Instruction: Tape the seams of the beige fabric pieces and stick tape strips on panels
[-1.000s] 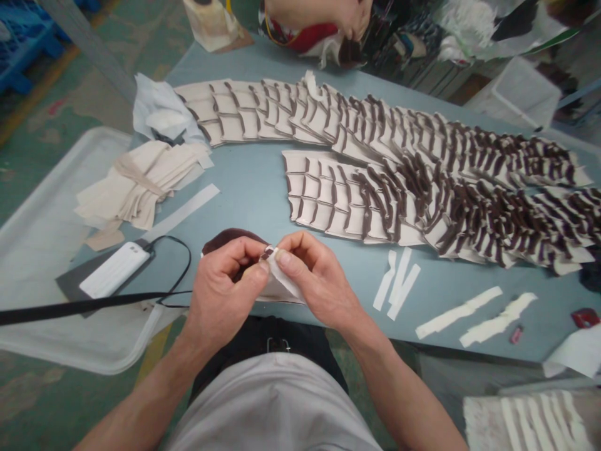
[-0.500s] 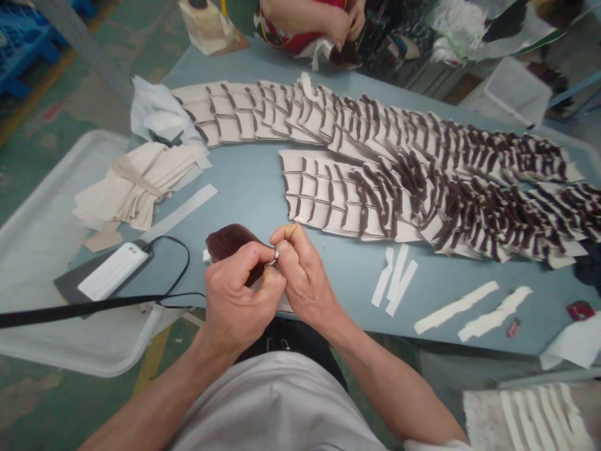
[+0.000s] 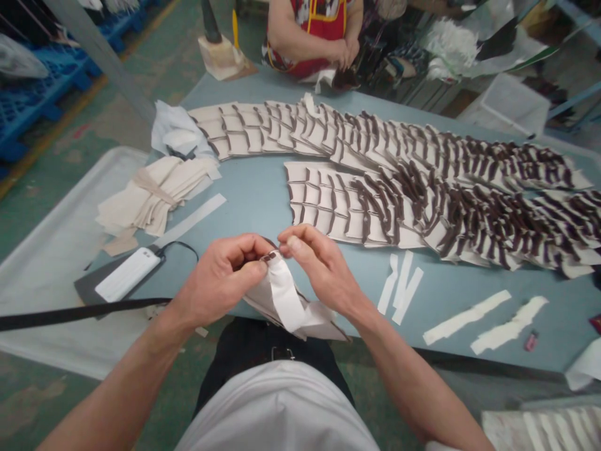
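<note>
My left hand [image 3: 225, 272] pinches the upper edge of a piece with a dark brown face and pale backing [image 3: 323, 322], seemingly leather. Against its near side hangs a loose white strip [image 3: 285, 297]. Close by on the right, my right hand [image 3: 319, 263] has thumb and forefinger closed at the same edge, its other fingers curled. The exact grip point between the two hands is small and partly covered by fingertips. Beyond them lie overlapping rows of pale pieces with dark brown edges [image 3: 323, 194].
On the left are a banded bundle of cream pieces [image 3: 157, 191], a white power bank [image 3: 128, 274] with a black cable and a pale plastic tray [image 3: 51, 250]. White strips [image 3: 407, 294] and cream strips [image 3: 467, 316] lie to the right. Across the table [image 3: 248, 188] sits a person [image 3: 314, 37].
The piece has been turned, so its pale side and white strip now show instead of the brown face. My hands have opened slightly apart, and the view has tilted up.
</note>
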Demonstrator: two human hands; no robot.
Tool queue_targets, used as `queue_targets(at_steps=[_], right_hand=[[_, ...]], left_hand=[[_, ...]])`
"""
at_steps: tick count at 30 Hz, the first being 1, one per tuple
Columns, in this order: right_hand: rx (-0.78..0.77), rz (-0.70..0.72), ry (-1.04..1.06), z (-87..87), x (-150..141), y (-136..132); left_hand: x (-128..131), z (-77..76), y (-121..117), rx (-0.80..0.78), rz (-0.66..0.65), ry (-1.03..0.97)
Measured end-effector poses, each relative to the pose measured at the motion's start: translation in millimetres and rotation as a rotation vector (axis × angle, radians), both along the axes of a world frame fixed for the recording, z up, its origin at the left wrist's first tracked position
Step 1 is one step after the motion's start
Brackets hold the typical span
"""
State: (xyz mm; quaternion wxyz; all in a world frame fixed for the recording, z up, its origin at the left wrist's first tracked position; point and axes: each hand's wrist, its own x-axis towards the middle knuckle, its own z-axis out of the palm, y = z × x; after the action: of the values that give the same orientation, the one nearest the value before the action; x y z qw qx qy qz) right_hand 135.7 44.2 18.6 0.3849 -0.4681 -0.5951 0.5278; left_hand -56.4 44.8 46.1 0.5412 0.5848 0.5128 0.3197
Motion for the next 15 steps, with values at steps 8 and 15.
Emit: queue_targets(at_steps=[8, 15], right_hand=[[0.467, 0.275, -0.248, 47.6, 16, 18], [0.351, 0.5, -0.457, 56.2, 28, 14]], left_hand=[[2, 32.3, -3, 0.138, -0.153, 0.103], [3, 31.3, -17, 0.147, -0.145, 0.095]])
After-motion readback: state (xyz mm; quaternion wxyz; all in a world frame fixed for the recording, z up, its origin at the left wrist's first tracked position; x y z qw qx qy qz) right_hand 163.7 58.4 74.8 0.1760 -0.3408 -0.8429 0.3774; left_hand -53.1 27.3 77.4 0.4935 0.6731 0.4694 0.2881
